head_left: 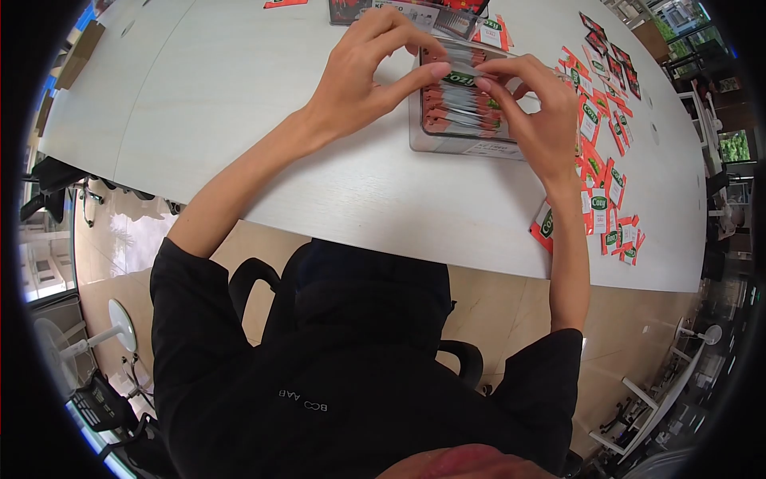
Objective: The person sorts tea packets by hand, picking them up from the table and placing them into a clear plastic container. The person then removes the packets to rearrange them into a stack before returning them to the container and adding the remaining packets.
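A clear plastic box (439, 144) stands on the table, packed with a row of red-and-white sachets (463, 120) set on edge. Over that row, a sachet with a green "Cozy" label (459, 78) is held between both hands. My left hand (371, 64) pinches its left end, thumb and index finger close to the box's left wall. At the other end, the thumb and index finger of my right hand (535, 104) close on the sachet's right edge. The lower part of this sachet is hidden among the others.
Many loose Cozy sachets (598, 199) lie scattered on the white table (359, 191) to the right. Farther back are several dark red packets (618, 64). Behind the box stands another clear container (411, 14) with dark packets. A chair (255, 279) is at the table's front edge.
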Available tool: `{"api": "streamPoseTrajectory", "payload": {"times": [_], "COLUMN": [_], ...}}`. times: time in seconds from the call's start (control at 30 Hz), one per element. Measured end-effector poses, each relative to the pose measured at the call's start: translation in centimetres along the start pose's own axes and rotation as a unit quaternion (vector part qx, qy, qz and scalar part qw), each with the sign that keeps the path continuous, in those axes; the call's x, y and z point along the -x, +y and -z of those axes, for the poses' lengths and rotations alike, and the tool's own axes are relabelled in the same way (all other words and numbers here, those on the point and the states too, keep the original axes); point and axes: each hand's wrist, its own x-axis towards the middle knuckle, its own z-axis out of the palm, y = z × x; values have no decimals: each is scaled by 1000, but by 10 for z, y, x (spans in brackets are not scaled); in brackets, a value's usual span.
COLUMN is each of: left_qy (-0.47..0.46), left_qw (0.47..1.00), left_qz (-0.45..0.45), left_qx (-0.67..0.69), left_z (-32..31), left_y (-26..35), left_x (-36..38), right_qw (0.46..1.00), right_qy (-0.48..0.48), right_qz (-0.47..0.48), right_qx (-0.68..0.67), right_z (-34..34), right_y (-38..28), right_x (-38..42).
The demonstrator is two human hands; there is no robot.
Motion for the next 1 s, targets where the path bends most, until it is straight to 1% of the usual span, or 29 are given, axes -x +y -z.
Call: {"api": "streamPoseTrajectory", "payload": {"times": [0.1,0.17,0.2,0.27,0.3,0.33,0.37,0.4,0.43,0.47,0.53,0.57,0.63,0.7,0.77,0.9,1.0], "left_qy": [-14,-19,-27,-33,-37,-41,-41,-29,-18,-18,-91,-90,-137,-138,-137,-130,-130], "left_qw": [1000,1000,1000,999,998,996,996,993,989,988,988,989,970,970,970,970,971], "left_qz": [-9,-7,1,9,34,59,59,58,56,55,16,19,101,97,93,97,92], "left_qx": [-15,-14,-9,-5,22,49,49,94,139,141,120,119,173,176,178,179,177], "left_z": [1,1,2,3,2,1,-2,-5,-9,-13,-18,-19,-21,-22,-21,-19,-19], "left_y": [-5,-7,-6,-8,-13,-16,-17,-16,-15,-14,-12,-10,-7,-6,-5,-5,-6], "left_x": [1,1,1,3,6,9,13,18,21,23,27,28,28,28,26,26,26], "right_qw": [1000,997,997,991,991,988,984,984,986,987,989,990,991,991,985,986,989], "right_qy": [-5,-36,-37,-91,-91,-113,-134,-134,-133,-132,-122,-110,-111,-112,-149,-134,-123], "right_qz": [-24,-62,-62,-100,-100,-107,-115,-115,-100,-86,-75,-64,-46,-33,30,51,33], "right_qx": [-18,-37,-38,-20,-19,0,19,19,27,35,45,54,57,61,81,82,76], "right_z": [0,0,0,1,2,4,6,6,8,9,14,16,19,17,9,1,0], "right_y": [1,2,2,5,5,4,5,7,11,13,14,13,10,8,4,4,2], "right_x": [1,1,1,1,-1,-3,-5,-5,-4,-3,-2,-2,-4,-4,-7,-8,-7]}}
